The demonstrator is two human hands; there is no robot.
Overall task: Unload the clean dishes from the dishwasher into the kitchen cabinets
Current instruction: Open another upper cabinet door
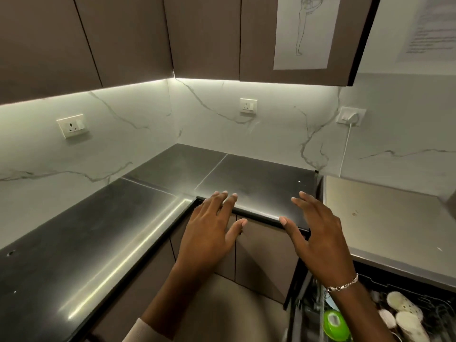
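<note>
My left hand [209,228] and my right hand [318,233] are both held out flat, fingers straight and spread, over the front edge of the dark countertop [246,174]. Neither holds anything. At the bottom right the open dishwasher rack [434,309] shows white cups [407,319] upside down and a green lid or container [335,324] under my right forearm. Brown upper cabinets [202,35] hang above the counter with their doors closed.
The L-shaped black counter [98,230] runs along the left. A beige appliance top [385,213] sits right of the counter. Wall sockets [72,125] and a plugged-in white cable [345,149] are on the marble backsplash. A sketch on paper [303,33] is stuck to a cabinet door.
</note>
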